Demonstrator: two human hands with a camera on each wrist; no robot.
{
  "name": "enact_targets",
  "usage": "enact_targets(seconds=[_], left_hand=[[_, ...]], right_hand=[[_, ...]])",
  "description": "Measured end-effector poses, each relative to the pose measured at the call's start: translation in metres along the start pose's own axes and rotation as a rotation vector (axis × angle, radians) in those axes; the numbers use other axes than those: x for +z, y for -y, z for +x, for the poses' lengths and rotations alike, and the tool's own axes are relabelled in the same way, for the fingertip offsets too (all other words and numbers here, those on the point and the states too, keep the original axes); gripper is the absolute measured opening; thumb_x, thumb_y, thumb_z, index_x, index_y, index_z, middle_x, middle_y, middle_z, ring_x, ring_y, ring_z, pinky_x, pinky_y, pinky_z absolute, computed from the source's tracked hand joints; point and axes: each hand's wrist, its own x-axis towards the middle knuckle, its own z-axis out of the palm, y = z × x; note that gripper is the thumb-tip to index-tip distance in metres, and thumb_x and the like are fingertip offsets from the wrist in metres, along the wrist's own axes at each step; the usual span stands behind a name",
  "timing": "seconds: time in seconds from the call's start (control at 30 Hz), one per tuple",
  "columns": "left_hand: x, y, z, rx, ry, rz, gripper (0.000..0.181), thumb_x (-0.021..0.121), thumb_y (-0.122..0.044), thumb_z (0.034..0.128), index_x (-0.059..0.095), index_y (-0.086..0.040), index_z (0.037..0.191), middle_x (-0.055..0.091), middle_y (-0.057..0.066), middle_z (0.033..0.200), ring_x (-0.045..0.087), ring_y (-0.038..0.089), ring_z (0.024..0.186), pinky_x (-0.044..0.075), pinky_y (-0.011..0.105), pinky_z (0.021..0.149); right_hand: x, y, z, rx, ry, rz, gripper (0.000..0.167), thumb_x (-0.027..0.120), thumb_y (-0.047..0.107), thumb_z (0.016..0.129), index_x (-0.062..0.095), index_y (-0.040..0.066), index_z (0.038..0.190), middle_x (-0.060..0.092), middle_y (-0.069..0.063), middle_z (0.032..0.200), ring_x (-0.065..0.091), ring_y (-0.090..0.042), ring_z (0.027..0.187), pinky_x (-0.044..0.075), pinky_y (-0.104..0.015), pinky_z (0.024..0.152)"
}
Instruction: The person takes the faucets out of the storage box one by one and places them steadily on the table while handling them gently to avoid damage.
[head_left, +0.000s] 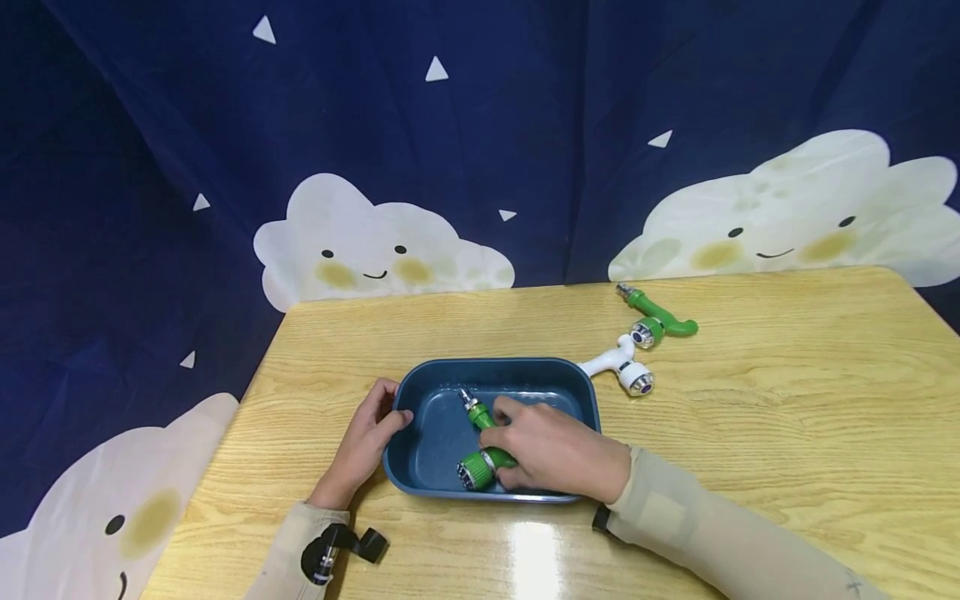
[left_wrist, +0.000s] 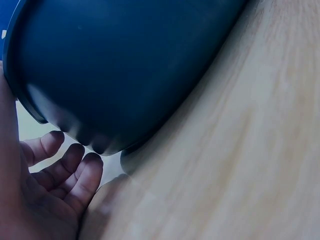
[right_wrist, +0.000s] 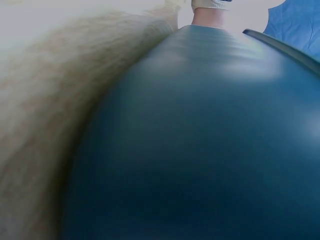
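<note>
A dark blue plastic basin (head_left: 438,492) stands on the table. My left hand (head_left: 372,425) grips its left end, the thumb over the rim and the other fingers outside. In the left wrist view those fingers (left_wrist: 85,182) curl beside the basin's outer wall (left_wrist: 125,65). Inside the basin, my right hand (head_left: 551,446) grips a green tap (head_left: 477,468) with a chrome end, its fingers curled over the body. The tap lies slanted, and its right part is hidden under the hand. In the right wrist view the basin's outer wall (right_wrist: 200,140) covers the hand.
A white tap (head_left: 611,360) lies against the basin's right back corner. Behind it rests another green tap (head_left: 660,318), close to the white one. The wooden table (head_left: 787,400) meets a dark blue curtain (head_left: 540,125) with cloud prints at its back edge.
</note>
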Motion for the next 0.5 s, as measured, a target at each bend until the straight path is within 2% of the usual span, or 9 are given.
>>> enact_targets(seconds=[0.5], left_hand=[[0.0004,0.0017,0.0004,0.0,-0.011,0.01,0.019,0.056,-0.009,0.0938,0.053,-0.002,0.112,0.059,0.017,0.109,0.056,0.016,0.101,0.048,0.024,0.088]], right_hand=[[-0.0067,-0.0017,-0.0019,-0.03,-0.014,-0.016,0.028,0.079,0.031,0.086,0.074,0.022,0.112,0.06,-0.003,0.103,0.053,-0.005,0.07,0.049,-0.021,0.061]])
